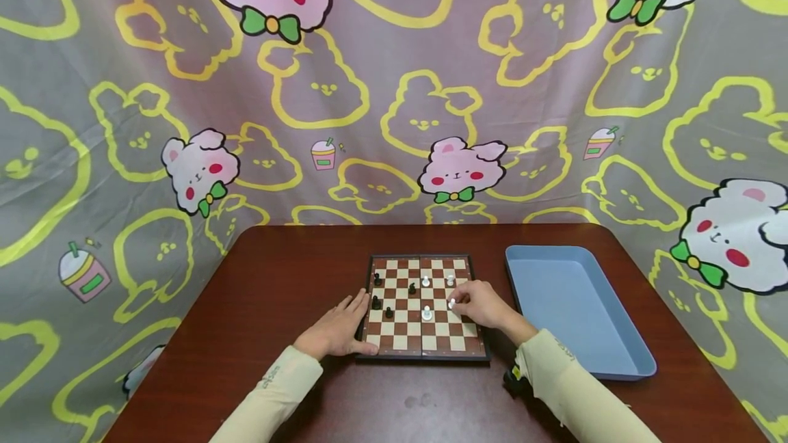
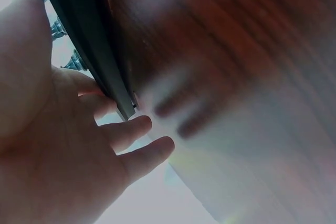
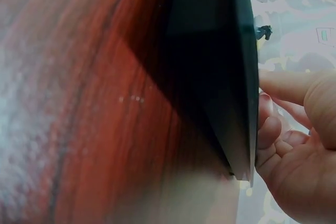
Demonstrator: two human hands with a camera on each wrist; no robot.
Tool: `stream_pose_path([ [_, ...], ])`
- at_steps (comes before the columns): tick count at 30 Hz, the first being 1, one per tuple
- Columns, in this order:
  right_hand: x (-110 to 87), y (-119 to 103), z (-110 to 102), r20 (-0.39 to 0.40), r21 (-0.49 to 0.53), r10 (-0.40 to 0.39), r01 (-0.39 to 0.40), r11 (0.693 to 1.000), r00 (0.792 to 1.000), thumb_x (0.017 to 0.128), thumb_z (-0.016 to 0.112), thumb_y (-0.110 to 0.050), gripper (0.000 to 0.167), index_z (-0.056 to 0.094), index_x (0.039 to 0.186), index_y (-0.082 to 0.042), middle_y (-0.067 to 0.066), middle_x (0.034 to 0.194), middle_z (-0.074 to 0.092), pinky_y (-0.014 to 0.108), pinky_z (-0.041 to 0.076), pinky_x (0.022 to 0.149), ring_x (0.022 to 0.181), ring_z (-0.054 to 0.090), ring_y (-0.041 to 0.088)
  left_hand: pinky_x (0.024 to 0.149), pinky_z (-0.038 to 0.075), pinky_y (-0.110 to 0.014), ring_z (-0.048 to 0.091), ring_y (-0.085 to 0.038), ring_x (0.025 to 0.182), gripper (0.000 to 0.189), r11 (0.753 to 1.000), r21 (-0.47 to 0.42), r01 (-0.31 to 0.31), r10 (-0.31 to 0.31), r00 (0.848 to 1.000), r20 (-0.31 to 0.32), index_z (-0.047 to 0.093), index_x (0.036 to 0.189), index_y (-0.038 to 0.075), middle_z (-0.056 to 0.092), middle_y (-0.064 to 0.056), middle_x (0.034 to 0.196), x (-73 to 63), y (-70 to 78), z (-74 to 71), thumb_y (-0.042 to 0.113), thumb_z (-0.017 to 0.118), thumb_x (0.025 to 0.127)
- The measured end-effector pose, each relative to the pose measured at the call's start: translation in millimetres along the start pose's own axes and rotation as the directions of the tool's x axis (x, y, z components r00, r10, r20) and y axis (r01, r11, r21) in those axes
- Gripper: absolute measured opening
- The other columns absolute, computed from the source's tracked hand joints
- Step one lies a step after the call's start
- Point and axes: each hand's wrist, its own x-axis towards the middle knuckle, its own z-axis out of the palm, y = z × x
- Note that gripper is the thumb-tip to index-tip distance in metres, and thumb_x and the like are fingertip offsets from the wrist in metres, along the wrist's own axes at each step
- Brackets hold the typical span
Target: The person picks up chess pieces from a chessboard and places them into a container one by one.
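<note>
A brown-and-cream chessboard with a dark rim lies on the table. My left hand rests along its left edge, fingers straight and thumb at the front left corner; the left wrist view shows the fingers beside the black rim. Over the board's right side, my right hand pinches a small white chess piece between thumb and fingers. White pieces stand nearby, one near the centre fold and another behind the hand. Black pieces, including a knight, stand on the left half.
A shallow blue-grey tray lies right of the board, close to my right forearm. The dark wooden table reaches back to a patterned curtain, which hangs around its back and sides. A black object shows at my right wrist.
</note>
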Motion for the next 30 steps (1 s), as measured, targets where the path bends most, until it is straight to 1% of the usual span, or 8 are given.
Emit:
stream_pose_path([
  [3, 0.1, -0.4, -0.1, -0.006, 0.002, -0.017, 0.017, 1.0, 1.0, 0.082, 0.071, -0.006, 0.007, 0.072, 0.085, -0.012, -0.008, 0.074, 0.061, 0.026, 0.047, 0.058, 0.067, 0.056, 0.007, 0.105, 0.03, -0.05, 0.024, -0.042, 0.136, 0.109, 1.0, 0.008, -0.009, 0.009, 1.0, -0.007, 0.019, 0.15, 0.001, 0.013, -0.016, 0.156, 0.0, -0.3, 0.1, 0.066, 0.064, 0.074],
  [7, -0.3, -2.2, -0.3, 0.0, 0.013, -0.014, 0.014, 1.0, 1.0, 0.082, 0.071, -0.006, 0.007, 0.071, 0.085, -0.013, -0.009, 0.076, 0.061, 0.026, 0.047, 0.058, 0.068, 0.056, 0.007, 0.105, 0.03, -0.05, 0.024, -0.043, 0.135, 0.109, 1.0, 0.014, -0.016, 0.016, 1.0, -0.007, 0.019, 0.15, 0.0, 0.013, -0.017, 0.156, -0.7, 0.5, -0.3, 0.065, 0.064, 0.075],
  [14, -1.3, -9.7, -4.5, 0.023, 0.029, 0.017, -0.018, 0.999, 1.0, 0.084, 0.07, -0.008, 0.007, 0.072, 0.087, -0.014, -0.008, 0.078, 0.063, 0.028, 0.047, 0.059, 0.07, 0.056, 0.009, 0.104, 0.031, -0.05, 0.025, -0.042, 0.135, 0.109, 1.0, 0.019, -0.01, 0.01, 1.0, -0.005, 0.019, 0.15, 0.0, 0.014, -0.017, 0.155, -2.1, 2.6, -0.7, 0.065, 0.064, 0.075],
  [19, 0.4, -13.5, -9.4, 0.034, 0.046, 0.048, -0.05, 0.998, 0.998, 0.086, 0.068, -0.009, 0.007, 0.072, 0.092, -0.011, -0.005, 0.086, 0.065, 0.029, 0.047, 0.059, 0.068, 0.056, 0.01, 0.103, 0.032, -0.051, 0.024, -0.042, 0.136, 0.109, 1.0, 0.009, -0.009, 0.009, 1.0, -0.009, 0.02, 0.15, 0.0, 0.014, -0.018, 0.155, -2.7, 4.4, -0.8, 0.065, 0.065, 0.074],
  [21, 1.7, -14.9, -11.3, 0.036, 0.052, 0.051, -0.053, 0.997, 0.998, 0.087, 0.068, -0.009, 0.008, 0.072, 0.094, -0.009, -0.004, 0.085, 0.065, 0.028, 0.048, 0.058, 0.068, 0.057, 0.01, 0.103, 0.032, -0.051, 0.024, -0.042, 0.136, 0.11, 1.0, 0.001, -0.011, 0.011, 1.0, -0.011, 0.019, 0.15, -0.001, 0.013, -0.018, 0.155, -2.6, 4.5, -0.8, 0.064, 0.065, 0.074],
  [26, 5.0, -19.8, -19.3, 0.043, 0.045, 0.031, -0.033, 0.998, 0.999, 0.087, 0.067, -0.01, 0.009, 0.071, 0.096, -0.009, -0.004, 0.085, 0.064, 0.029, 0.048, 0.057, 0.072, 0.057, 0.012, 0.103, 0.032, -0.051, 0.023, -0.042, 0.136, 0.11, 1.0, -0.006, -0.014, 0.014, 1.0, -0.015, 0.018, 0.15, 0.0, 0.012, -0.018, 0.156, -1.5, 2.5, 0.3, 0.064, 0.065, 0.074],
  [30, 6.3, -23.8, -30.2, 0.037, 0.021, 0.02, -0.021, 1.0, 0.999, 0.087, 0.067, -0.01, 0.011, 0.071, 0.097, -0.009, -0.004, 0.089, 0.064, 0.03, 0.048, 0.059, 0.075, 0.057, 0.012, 0.103, 0.032, -0.051, 0.022, -0.042, 0.136, 0.11, 1.0, -0.001, -0.015, 0.015, 1.0, -0.015, 0.017, 0.15, 0.001, 0.011, -0.017, 0.156, -0.7, 1.2, 1.1, 0.065, 0.064, 0.075],
])
